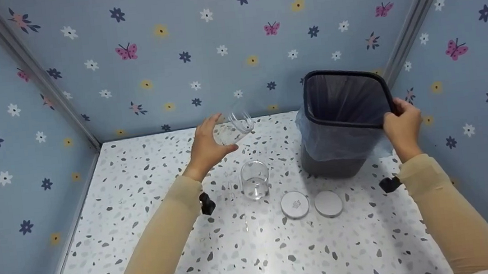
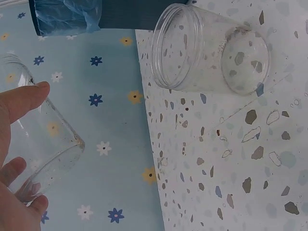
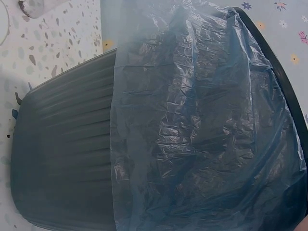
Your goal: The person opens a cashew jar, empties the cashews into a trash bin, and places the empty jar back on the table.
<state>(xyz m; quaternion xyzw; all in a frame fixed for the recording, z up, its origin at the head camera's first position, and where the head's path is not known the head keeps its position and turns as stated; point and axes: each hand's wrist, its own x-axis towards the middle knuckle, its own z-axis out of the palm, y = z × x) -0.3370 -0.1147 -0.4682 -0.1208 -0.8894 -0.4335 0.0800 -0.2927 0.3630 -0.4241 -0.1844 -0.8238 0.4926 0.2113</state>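
Observation:
My left hand [image 1: 205,149] grips a clear jar [image 1: 228,132] above the table, tilted with its threaded mouth toward the right. In the left wrist view, fingers wrap the side of this clear jar [image 2: 53,130]. A second clear jar [image 1: 255,183] without a lid stands on the table just below; small specks show inside this second jar [image 2: 207,53] near its base. My right hand [image 1: 404,127] holds the black rim of a grey trash bin [image 1: 333,165] at its right side. A translucent blue liner [image 3: 192,120] folds over the bin's rim.
Two round white lids, a left lid [image 1: 295,204] and a right lid [image 1: 328,204], lie side by side in front of the bin. The speckled table [image 1: 146,238] meets flowered wall panels [image 1: 197,33] at the back and both sides.

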